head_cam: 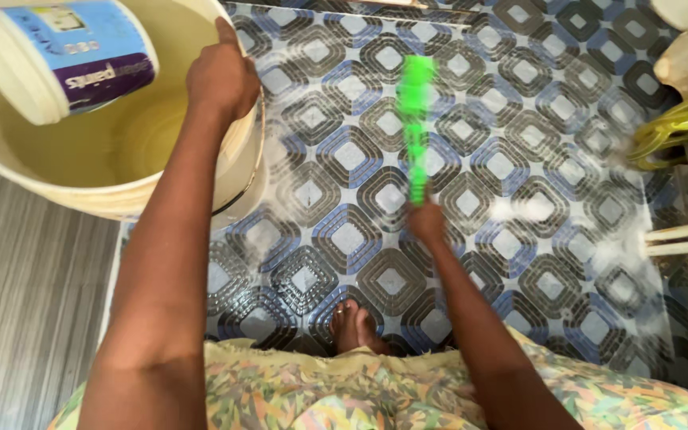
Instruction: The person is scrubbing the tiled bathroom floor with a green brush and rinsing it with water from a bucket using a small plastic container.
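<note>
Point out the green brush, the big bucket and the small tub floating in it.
green brush (416, 119), head view, middle of its blurred head.
big bucket (113, 203), head view, near rim.
small tub (81, 48), head view, its labelled side.

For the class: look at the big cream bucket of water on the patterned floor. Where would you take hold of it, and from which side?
Probably the rim, from above. The big cream bucket stands upright with its mouth open, so the bare edge nearest the person gives fingers something to hook over, as the left hand does. Avoid the far-left side, where a small white tub lies in the mouth. The right hand holds a green brush.
</note>
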